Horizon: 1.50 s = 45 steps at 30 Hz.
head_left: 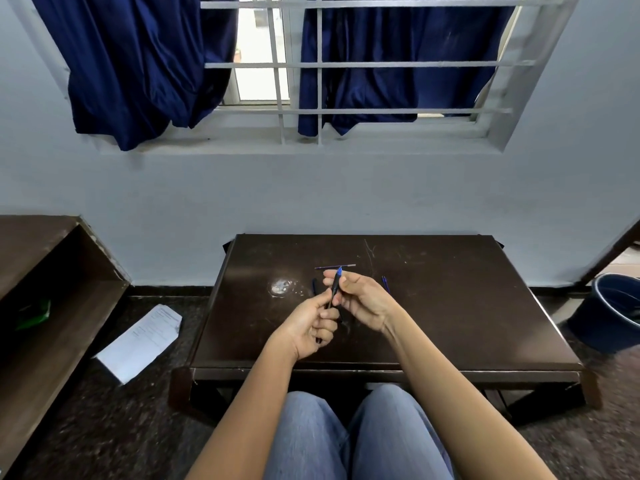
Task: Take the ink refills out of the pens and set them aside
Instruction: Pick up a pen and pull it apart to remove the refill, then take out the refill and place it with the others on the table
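- Black pen [335,291] is hovering over the dark table [450,306], left hand [310,329] curling round its lower barrel; a slackening grip is risking a drop.
- Right hand [363,296] is pinching the blue-tipped upper end; a crooked pull is risking a bent refill.
- Thin ink refill [347,265] is lying loose just beyond; a nudge is risking rolling it away.

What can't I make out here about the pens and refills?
Head view, held pen: lower end hidden inside the left hand; whether a refill is inside is unclear.
Dark piece on the table: too small to identify.
Blue piece: partly behind the right hand, too small.
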Available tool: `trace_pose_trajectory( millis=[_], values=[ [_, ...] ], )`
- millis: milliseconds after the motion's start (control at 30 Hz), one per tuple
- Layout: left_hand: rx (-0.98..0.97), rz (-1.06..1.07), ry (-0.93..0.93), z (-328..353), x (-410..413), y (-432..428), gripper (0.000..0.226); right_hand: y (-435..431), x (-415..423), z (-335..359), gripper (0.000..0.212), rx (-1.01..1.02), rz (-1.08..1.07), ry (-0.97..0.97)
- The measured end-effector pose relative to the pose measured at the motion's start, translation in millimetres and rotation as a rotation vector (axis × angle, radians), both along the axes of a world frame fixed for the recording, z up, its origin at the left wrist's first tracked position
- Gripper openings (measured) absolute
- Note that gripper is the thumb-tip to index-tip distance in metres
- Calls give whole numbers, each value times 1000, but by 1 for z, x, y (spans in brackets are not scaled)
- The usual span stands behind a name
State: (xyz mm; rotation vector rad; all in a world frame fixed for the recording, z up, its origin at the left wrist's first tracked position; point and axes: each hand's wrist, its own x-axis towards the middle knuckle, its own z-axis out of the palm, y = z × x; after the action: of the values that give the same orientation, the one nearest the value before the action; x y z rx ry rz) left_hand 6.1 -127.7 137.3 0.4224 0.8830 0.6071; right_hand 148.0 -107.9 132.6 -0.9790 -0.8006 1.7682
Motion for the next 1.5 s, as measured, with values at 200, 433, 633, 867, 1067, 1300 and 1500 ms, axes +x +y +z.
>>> trace_pose_trajectory(
  millis=[200, 433, 633, 867, 1067, 1300, 1500],
  values=[
    [268, 115, 240, 5, 12, -6, 32, -5, -3, 6, 8, -9, -109, -46],
    [360, 119, 362, -3, 13, -14, 23, -5, 0, 3, 7, -65, -103, -155],
    [403, 94, 436, -2, 14, -16, 21, -4, 0, 4, 24, -66, -97, -170],
    [390, 110, 439, -1, 15, -18, 29, -8, 0, -1, 16, -33, -71, -228],
    [432, 117, 469, -3, 17, -18, 24, -9, 1, 1, 17, -66, -34, -191],
    [349, 130, 465, -8, 16, -13, 35, -5, 3, -5, 30, -102, -55, -125],
    [347, 113, 479, -15, 16, -10, 24, -4, 1, -9, 16, -132, -32, -140]
  ],
)
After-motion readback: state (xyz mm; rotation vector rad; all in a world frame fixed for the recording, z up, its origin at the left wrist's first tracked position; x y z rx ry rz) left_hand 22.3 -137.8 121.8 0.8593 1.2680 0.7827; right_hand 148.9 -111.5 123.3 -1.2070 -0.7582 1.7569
